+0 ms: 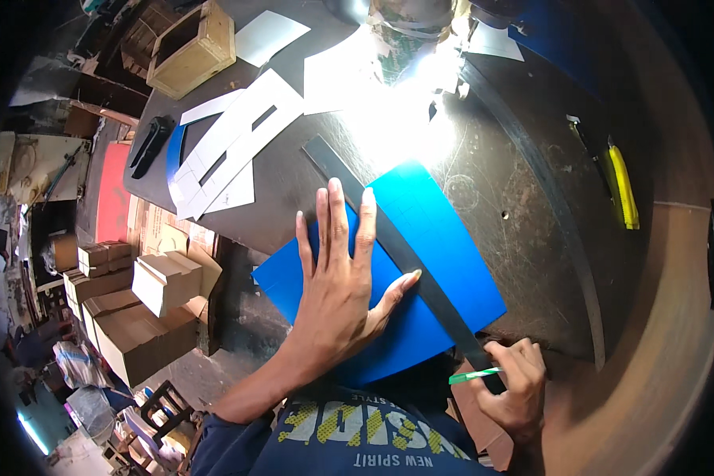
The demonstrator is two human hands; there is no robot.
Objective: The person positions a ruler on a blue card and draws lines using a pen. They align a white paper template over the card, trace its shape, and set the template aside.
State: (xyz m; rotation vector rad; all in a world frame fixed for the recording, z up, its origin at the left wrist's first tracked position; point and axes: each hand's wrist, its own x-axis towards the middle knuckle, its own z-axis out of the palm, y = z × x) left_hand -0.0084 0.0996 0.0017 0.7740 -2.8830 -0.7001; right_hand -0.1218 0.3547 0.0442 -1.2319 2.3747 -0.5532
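Observation:
A blue sheet (440, 230) lies aslant on the dark tabletop near my body, with faint lines on its surface. Across it runs a dark flat straightedge (443, 308), from the upper left down to the lower right. My left hand (337, 274) is spread flat over the sheet, its index fingertip and thumb tip pressing on the straightedge. Near the straightedge's lower end, by the sheet's lower right corner, my right hand (517, 389) is closed round a green-and-white pen (472, 376). The pen points left.
White sheets with cut-out slots (242, 143) lie at the left, beside a black tool (152, 147) and a wooden box (190, 49). A glaring lamp (408, 79) lights the far middle. At right are a long metal strip (559, 202) and a yellow cutter (623, 186). Cardboard boxes (139, 329) stand lower left.

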